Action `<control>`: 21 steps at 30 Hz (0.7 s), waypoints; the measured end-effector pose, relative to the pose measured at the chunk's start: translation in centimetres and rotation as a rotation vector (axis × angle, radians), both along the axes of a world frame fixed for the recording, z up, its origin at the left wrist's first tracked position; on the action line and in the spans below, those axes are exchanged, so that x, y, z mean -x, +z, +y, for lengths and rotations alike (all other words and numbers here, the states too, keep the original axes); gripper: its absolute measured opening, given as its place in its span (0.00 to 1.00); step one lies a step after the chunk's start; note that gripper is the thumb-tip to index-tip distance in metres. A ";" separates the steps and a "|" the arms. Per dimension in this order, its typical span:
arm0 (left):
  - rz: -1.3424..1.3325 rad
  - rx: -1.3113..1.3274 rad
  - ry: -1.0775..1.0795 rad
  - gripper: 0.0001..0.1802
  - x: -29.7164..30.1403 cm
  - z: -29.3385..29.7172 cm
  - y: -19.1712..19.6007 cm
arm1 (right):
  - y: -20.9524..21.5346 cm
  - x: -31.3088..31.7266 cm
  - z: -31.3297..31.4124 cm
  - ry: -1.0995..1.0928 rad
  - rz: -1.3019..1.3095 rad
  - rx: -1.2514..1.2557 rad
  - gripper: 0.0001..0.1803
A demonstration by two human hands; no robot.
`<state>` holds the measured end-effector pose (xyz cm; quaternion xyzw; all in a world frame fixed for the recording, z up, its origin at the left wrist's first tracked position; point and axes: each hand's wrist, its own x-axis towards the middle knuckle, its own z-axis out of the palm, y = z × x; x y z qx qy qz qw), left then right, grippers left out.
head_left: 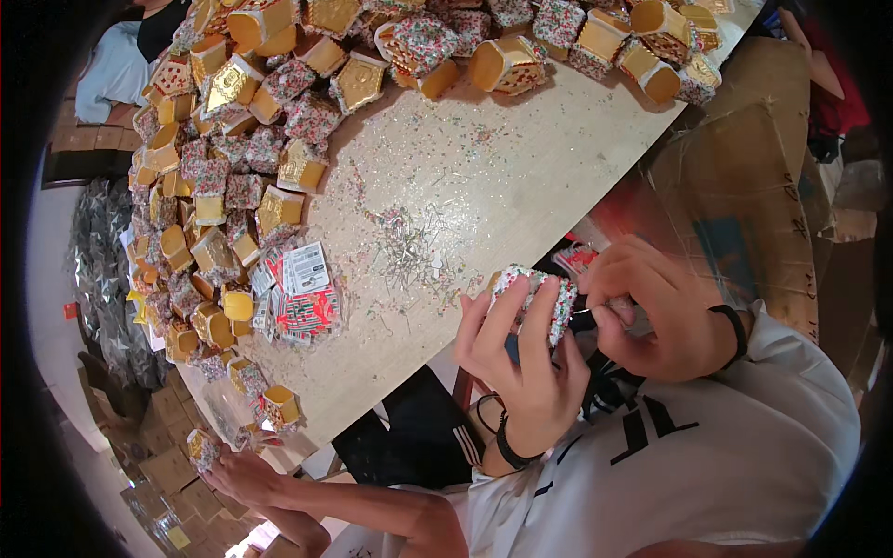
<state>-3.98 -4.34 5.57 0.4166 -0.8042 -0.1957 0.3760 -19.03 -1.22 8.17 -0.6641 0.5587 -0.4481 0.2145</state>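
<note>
My left hand (pixel 526 358) is wrapped around a small house-shaped ornament (pixel 563 312) coated in red, green and white sprinkles. Its fingers cover most of the near side. Close against the ornament's right side, my right hand (pixel 651 302) is closed in a pinch. A thin, pale, pin-like piece (pixel 583 311) shows between its fingertips and the ornament; whether it goes into the ornament I cannot tell. Both hands are held just off the table's near edge. Loose metal pins (pixel 409 249) lie scattered on the table among spilled sprinkles.
Many similar gold and sprinkled ornaments (pixel 279 212) are heaped along the table's (pixel 502 177) far and left sides. Bagged printed cards (pixel 302 288) lie by the heap. A co-worker's hand (pixel 244 476) holds an ornament at lower left. A cardboard box (pixel 744 200) stands at right.
</note>
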 end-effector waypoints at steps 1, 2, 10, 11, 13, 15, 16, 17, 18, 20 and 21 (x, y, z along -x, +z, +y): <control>0.002 0.013 0.010 0.29 0.1 0.0 -0.1 | 0.2 0.0 0.0 0.001 -0.004 0.002 0.11; 0.005 0.010 0.013 0.30 0.1 0.0 -0.1 | 0.3 0.0 -0.1 0.002 -0.007 0.004 0.10; -0.039 0.032 0.030 0.30 -0.1 0.2 -0.1 | -0.2 -0.2 -0.4 0.009 -0.001 0.022 0.10; -0.036 0.037 0.033 0.30 0.0 0.2 -0.1 | -0.3 -0.2 -0.5 -0.003 -0.005 0.038 0.10; -0.029 0.045 0.041 0.28 0.2 0.2 0.1 | 0.0 0.1 -0.6 0.028 0.017 0.014 0.10; -0.043 0.070 0.047 0.27 0.2 0.1 -0.1 | 0.0 0.2 -0.7 0.044 0.034 -0.004 0.09; -0.050 0.082 0.049 0.27 0.2 0.1 -0.2 | -0.1 0.2 -0.7 0.044 0.040 -0.009 0.09; -0.079 0.106 0.052 0.27 0.2 0.1 -0.2 | -0.1 0.2 -0.7 0.045 0.046 -0.015 0.09; -0.108 0.127 0.054 0.27 0.2 0.1 -0.4 | -0.1 0.3 -0.6 0.051 0.053 -0.030 0.09; -0.139 0.150 0.053 0.27 0.3 0.2 -0.6 | -0.1 0.6 -0.6 0.064 0.067 -0.062 0.09; -0.143 0.154 0.052 0.27 0.4 0.2 -0.6 | -0.2 0.5 -0.5 0.048 0.088 -0.046 0.10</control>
